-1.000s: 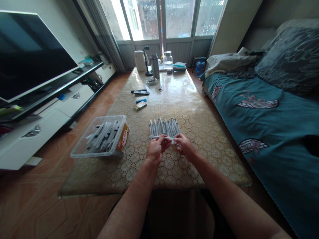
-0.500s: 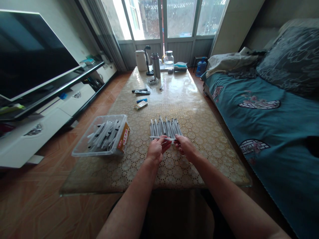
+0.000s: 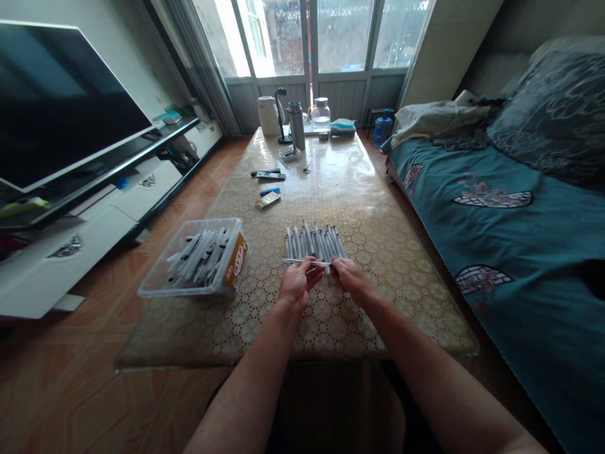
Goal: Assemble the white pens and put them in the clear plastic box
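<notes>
White and slim, a pen point(image 3: 293, 260) is pinched by the left hand point(image 3: 294, 284) and right hand point(image 3: 351, 277), crosswise at the near ends of a row of pens point(image 3: 314, 241) on the glossy, flower-patterned table point(image 3: 387, 309). Left stands a television point(image 3: 61, 101); right, a teal floral spread point(image 3: 477, 157); beyond, bright windows point(image 3: 343, 38).

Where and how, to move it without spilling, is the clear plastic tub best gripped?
Probably the tub rim, at its left and right sides, from above: the lip juts outward, and the open top leaves the piled pens uncovered.
</notes>
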`<state>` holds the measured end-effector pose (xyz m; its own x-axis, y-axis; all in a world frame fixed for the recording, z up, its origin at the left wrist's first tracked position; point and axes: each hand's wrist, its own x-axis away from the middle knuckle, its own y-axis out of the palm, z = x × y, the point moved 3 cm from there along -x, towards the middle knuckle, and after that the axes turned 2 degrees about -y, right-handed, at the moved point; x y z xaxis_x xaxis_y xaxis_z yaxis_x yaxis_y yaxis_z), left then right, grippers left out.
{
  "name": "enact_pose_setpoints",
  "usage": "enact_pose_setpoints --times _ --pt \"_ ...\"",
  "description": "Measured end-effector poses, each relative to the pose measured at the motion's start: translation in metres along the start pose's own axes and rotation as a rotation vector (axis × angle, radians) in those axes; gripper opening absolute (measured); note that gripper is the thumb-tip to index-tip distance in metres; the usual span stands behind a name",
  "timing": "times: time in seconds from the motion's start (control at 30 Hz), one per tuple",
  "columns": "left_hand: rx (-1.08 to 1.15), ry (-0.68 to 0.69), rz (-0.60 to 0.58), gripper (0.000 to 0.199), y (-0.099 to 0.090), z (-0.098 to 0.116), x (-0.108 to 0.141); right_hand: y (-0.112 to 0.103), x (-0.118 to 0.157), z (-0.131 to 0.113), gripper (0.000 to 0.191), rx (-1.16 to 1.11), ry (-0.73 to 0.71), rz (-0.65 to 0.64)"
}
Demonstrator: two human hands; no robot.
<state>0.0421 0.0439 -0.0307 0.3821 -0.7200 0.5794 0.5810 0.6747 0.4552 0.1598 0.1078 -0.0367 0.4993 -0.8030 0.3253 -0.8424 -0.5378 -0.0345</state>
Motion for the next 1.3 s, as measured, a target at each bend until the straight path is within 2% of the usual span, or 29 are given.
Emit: enact_pose_setpoints --times 0.07,0.17,0.27,0.37,0.43,0.53,0.7,0.83,0.97,1.1,1.17,1.3 --pt "0.005 0.012 0.004 0.009 -0.001 0.001 0.000 0.002 0.000 -0.001 0.032 -0.012 -0.027 -0.009" --pt "0.012 0.031 0.007 0.010 -0.001 0.004 0.000 0.003 0.002 -0.005 0.023 -0.132 0.016 -0.005" --pt "0.007 0.048 0.008 0.009 -0.002 0.005 0.001 0.002 0.003 -0.006 0.030 -0.121 0.051 -0.004" --pt "0.004 0.062 0.010 0.009 -0.002 0.006 0.001 0.003 0.002 -0.004 0.041 0.008 0.002 -0.041" --pt "0.011 0.068 0.014 0.009 -0.002 0.007 0.001 0.005 0.001 -0.003 0.035 0.011 -0.053 -0.062" --pt "0.029 0.074 0.032 0.009 -0.003 0.008 0.000 0.008 0.003 -0.004 0.022 -0.111 -0.081 -0.058" --pt "-0.005 0.085 -0.008 0.009 -0.002 0.008 0.002 0.013 0.006 -0.008 0.028 -0.362 0.076 -0.096" --pt "-0.093 0.176 -0.031 0.017 -0.001 0.010 0.003 0.012 0.005 -0.008 0.027 -0.375 0.125 -0.143" --pt "-0.142 0.250 0.008 0.020 -0.003 0.015 0.003 0.012 0.005 -0.005 0.032 -0.309 0.119 -0.190" --pt "-0.112 0.223 0.029 0.017 -0.004 0.017 0.003 0.010 0.007 -0.006 0.029 -0.310 0.096 -0.207" --pt "-0.071 0.213 0.061 0.014 -0.006 0.020 0.001 0.005 0.007 -0.007 0.025 -0.314 0.104 -0.188" --pt "0.137 0.280 0.217 0.009 -0.021 0.034 -0.003 -0.019 0.002 -0.012 0.020 -0.370 0.121 -0.078"
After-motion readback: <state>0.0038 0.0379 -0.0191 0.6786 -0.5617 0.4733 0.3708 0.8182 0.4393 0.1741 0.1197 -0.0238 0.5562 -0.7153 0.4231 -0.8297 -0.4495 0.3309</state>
